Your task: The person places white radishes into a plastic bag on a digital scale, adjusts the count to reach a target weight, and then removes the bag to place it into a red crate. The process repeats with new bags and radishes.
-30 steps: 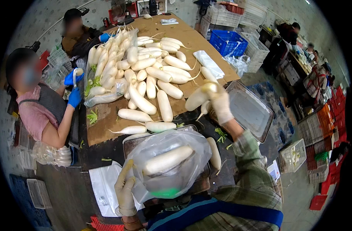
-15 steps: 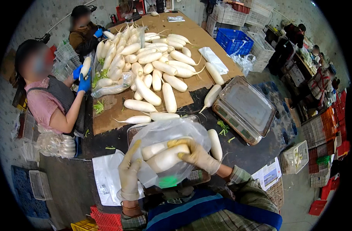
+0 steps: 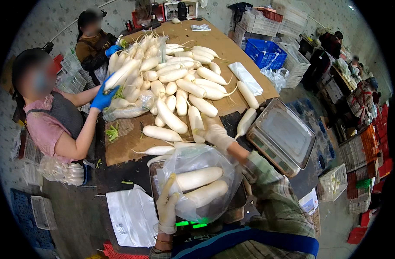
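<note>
A clear plastic bag [image 3: 232,172] with two white radishes [image 3: 206,193] inside lies on the metal tray of a scale [image 3: 155,179], right in front of me. My gloved left hand [image 3: 167,210] grips the bag's left edge between thumb and fingers. Beyond the bag, my gloved right hand [image 3: 218,136] has its fingers on the lower end of a single white radish [image 3: 196,122] at the near side of the pile. Below the bag, part of the scale's green lit display [image 3: 191,224] shows.
A large radish pile [image 3: 176,75] covers the cardboard. To the right stands a second scale [image 3: 283,134]; flat white bags [image 3: 130,216] lie at lower left. Two co-workers in blue gloves are at the left side, the nearer one holding a radish [image 3: 122,74]. A blue crate [image 3: 265,52] stands beyond.
My right hand has left the radishes in the bag and moved forward to one at the pile's edge. The bag now rests lower on the scale. The nearer co-worker's hands moved toward the pile.
</note>
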The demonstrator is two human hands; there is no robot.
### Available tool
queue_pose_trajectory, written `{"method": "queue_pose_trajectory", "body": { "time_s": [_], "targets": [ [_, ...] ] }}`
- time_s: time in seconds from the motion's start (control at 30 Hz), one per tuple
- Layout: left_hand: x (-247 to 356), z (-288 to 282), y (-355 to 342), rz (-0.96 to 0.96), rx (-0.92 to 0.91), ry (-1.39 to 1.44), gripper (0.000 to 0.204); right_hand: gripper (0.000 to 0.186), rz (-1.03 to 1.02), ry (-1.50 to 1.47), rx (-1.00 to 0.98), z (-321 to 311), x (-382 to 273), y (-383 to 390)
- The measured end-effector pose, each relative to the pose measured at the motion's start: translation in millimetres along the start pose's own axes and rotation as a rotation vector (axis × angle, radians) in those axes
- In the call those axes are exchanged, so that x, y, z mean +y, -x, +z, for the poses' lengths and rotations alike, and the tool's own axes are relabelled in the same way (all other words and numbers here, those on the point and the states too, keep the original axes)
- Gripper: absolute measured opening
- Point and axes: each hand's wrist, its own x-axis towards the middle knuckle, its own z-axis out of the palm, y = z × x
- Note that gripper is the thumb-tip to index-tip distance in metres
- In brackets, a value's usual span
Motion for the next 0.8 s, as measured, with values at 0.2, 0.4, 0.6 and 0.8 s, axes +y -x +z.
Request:
{"method": "queue_pose_trajectory", "body": {
  "time_s": [0.2,0.4,0.6,0.8],
  "targets": [
    [9.6,-10.3,6.8,0.003,0.007,-0.099,0.057,0.082,0.150,0.182,-0.078,52.1,6.3,-39.7],
    [22.7,-35.6,27.1,0.021,0.188,-0.204,0.049,0.052,0.176,-0.889,-0.253,-55.2,14.2,17.4],
    [32.0,-39.9,37.1,0.099,0.229,-0.267,0.043,0.085,-0.230,-0.954,-0.379,-147.0,-27.1,142.2],
    [54.5,-35.7,40.5,0.172,0.238,-0.111,0.047,0.082,-0.262,-0.690,-0.710,-142.5,-36.9,180.2]
  ]
}}
